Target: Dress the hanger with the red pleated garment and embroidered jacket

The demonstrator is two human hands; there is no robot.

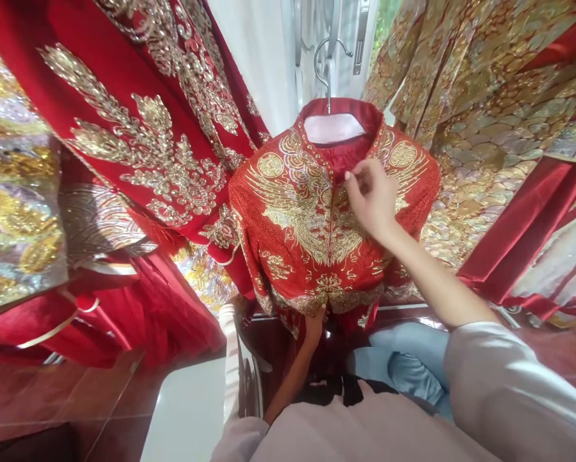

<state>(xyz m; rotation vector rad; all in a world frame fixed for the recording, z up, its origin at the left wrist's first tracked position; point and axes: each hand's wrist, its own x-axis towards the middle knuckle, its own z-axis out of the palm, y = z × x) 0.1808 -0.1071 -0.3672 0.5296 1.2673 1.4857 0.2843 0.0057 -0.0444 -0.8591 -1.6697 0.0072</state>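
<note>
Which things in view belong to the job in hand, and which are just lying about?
Job:
- red jacket
- hanger hook above it
- left hand at its hem
- right hand by its neck opening

Lying about:
- red-and-gold garment, left
- gold garment, right

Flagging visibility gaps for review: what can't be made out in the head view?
All in the head view:
Left hand: most fingers, hidden behind the lower edge of the red jacket.
Right hand: whether it pinches anything; its own fingers cover the spot.
Hanger: most of its body, covered by the jacket.
Gold-patterned garment at right: upper end, cut off by the top edge.
</note>
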